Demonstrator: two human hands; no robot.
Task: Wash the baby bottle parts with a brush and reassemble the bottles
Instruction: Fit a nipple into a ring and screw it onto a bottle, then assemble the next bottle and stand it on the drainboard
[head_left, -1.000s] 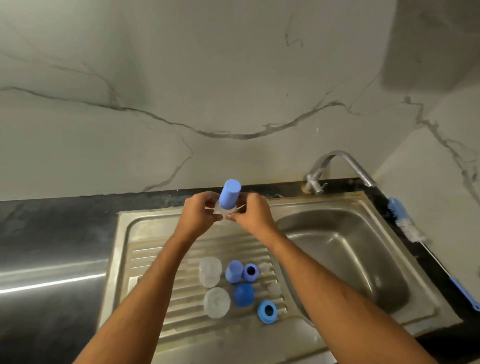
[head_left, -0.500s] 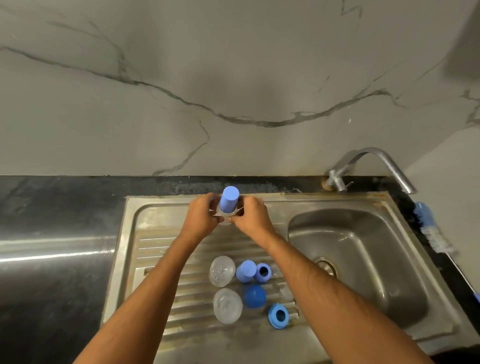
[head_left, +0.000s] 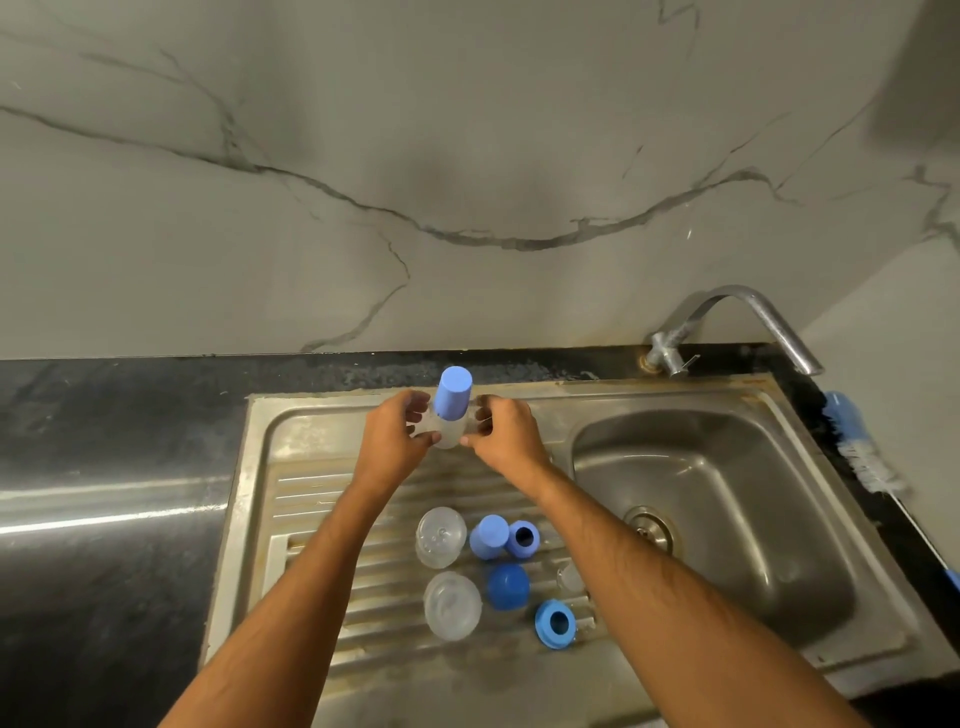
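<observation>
An assembled baby bottle (head_left: 451, 415) with a light blue cap stands at the back of the steel drainboard (head_left: 311, 493). My left hand (head_left: 397, 441) and my right hand (head_left: 506, 436) flank its clear body, fingers curled beside it; thumbs touch its base. Nearer to me lie two clear bottle bodies (head_left: 440, 536) (head_left: 452, 605), a light blue cap (head_left: 489, 536), a blue ring (head_left: 523, 539), a dark blue dome cap (head_left: 508, 586), another blue ring (head_left: 556, 623) and a clear nipple (head_left: 570, 578). The bottle brush (head_left: 857, 447) lies on the counter right of the sink.
The sink basin (head_left: 727, 519) with its drain is to the right, and the tap (head_left: 737, 322) arches over its back edge. Dark counter (head_left: 104, 493) extends to the left. A marble wall rises behind.
The bottle has come down from mid-air to the back of the drainboard, and my fingers have loosened around it. The camera has shifted, bringing the sink more to the right.
</observation>
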